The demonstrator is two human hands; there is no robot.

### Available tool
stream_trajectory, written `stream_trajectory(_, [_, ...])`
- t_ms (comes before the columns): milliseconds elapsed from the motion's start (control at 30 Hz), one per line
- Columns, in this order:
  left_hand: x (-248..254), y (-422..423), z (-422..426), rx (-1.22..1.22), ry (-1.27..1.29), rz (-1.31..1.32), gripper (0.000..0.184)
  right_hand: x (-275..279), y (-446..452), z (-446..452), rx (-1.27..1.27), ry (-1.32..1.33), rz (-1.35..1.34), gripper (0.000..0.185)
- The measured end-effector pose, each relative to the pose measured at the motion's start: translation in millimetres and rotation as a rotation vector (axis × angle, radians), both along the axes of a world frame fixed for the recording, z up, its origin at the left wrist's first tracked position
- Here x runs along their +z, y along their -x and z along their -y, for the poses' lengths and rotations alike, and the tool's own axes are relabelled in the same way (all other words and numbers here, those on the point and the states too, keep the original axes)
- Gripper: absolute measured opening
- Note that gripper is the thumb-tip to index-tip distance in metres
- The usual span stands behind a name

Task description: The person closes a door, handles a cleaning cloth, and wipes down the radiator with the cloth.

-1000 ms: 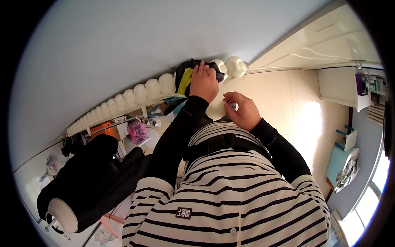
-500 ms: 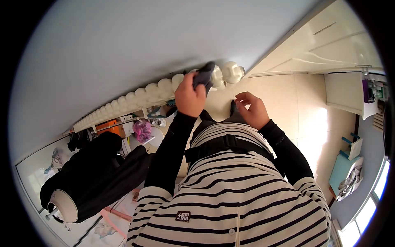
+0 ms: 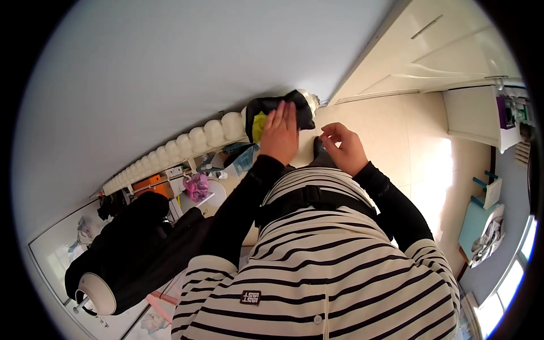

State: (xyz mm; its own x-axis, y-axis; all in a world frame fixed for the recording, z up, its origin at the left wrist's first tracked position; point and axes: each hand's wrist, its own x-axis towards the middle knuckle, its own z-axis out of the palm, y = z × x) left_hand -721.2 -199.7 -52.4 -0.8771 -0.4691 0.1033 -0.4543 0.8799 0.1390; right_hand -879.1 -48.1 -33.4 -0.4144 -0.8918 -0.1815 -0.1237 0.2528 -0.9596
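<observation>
A black cloth (image 3: pixel 306 116) with a yellow-green patch lies spread over the top of a white ribbed radiator (image 3: pixel 214 132) along the wall. On it rests my left hand (image 3: pixel 280 133), its fingers stretched out flat across the fabric and pointing away from me. Under the palm, part of the cloth is hidden. My right hand (image 3: pixel 345 148) hovers in front of my waist, right of the cloth and touching nothing I can see. Its fingers are loosely curled, with a gap between thumb and forefinger.
A white door (image 3: pixel 453 48) stands at the upper right. Below the radiator are a pink-purple bag (image 3: pixel 196 187) and an orange box (image 3: pixel 152 186). Black clothing (image 3: pixel 133 249) hangs at the lower left. A small teal table (image 3: pixel 475 226) stands at the right.
The dark bundle that was gripped in my left hand is now spread on the radiator, showing its yellow-green patch. My left hand has opened flat onto it. My right hand has barely moved.
</observation>
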Motion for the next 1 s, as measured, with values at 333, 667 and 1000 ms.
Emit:
stream_trajectory(333, [-7.4, 7.4, 4.2, -0.047, 0.096, 0.045, 0.049, -8.5, 7.4, 1.0, -0.051, -0.040, 0.112, 0.024])
stream_trajectory(667, [9.0, 13.4, 15.6, 0.006, -0.107, -0.039, 0.054, -17.0, 19.9, -16.7, -0.145, -0.052, 0.125, 0.021])
stream_trajectory(1000, [38.2, -9.4, -8.4, 0.064, -0.555, -0.008, 0.032, -28.1, 1.8, -16.3, -0.149, -0.023, 0.279, 0.026])
